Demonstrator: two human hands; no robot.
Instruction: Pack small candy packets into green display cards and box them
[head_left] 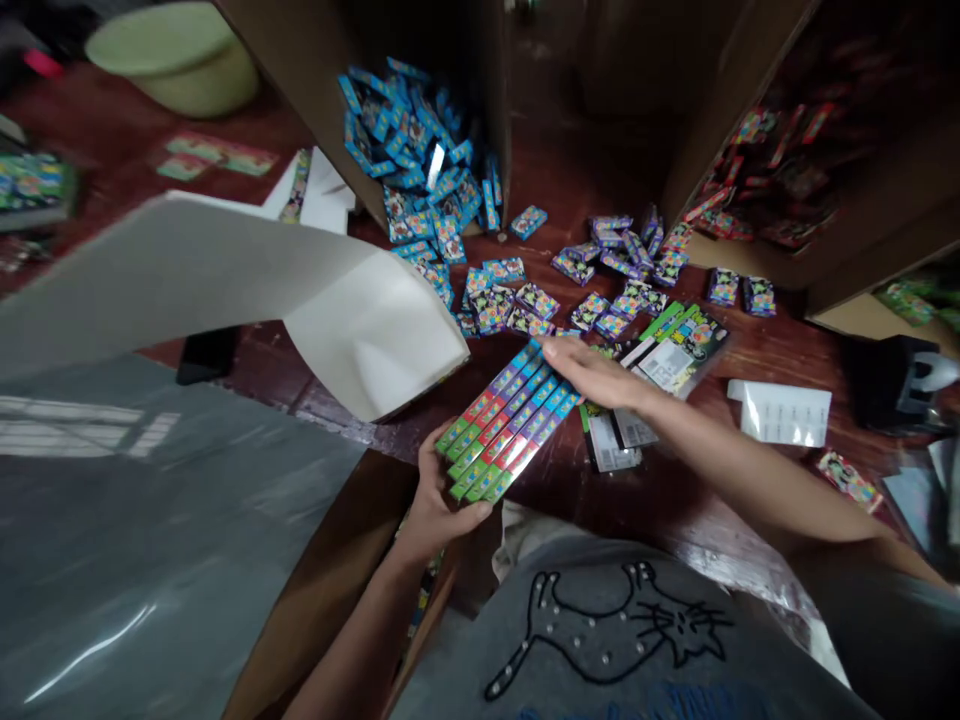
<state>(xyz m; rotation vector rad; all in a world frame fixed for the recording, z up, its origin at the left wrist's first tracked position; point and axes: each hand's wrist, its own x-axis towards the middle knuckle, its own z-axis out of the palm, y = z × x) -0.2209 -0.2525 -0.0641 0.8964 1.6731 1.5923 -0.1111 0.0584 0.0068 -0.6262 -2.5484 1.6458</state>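
Between my two hands is a block of small, colourful boxes [510, 425], lined up in rows of green, red, purple and blue. My left hand [442, 500] grips its lower, green end, the thumb along the near side. At the upper, blue end my right hand [589, 370] is closed over the edge. The block is held tilted above the table's front edge. Just beyond my right hand lie flat printed packs [679, 350] with white labels. Loose purple boxes [536, 300] are scattered behind the block.
A carton of blue boxes [420, 150] and a carton of red boxes [787, 180] stand at the back. A large pale sheet [360, 330] curls at left. An open carton [322, 590] sits below the edge. A pale green tub [176, 60] is far left.
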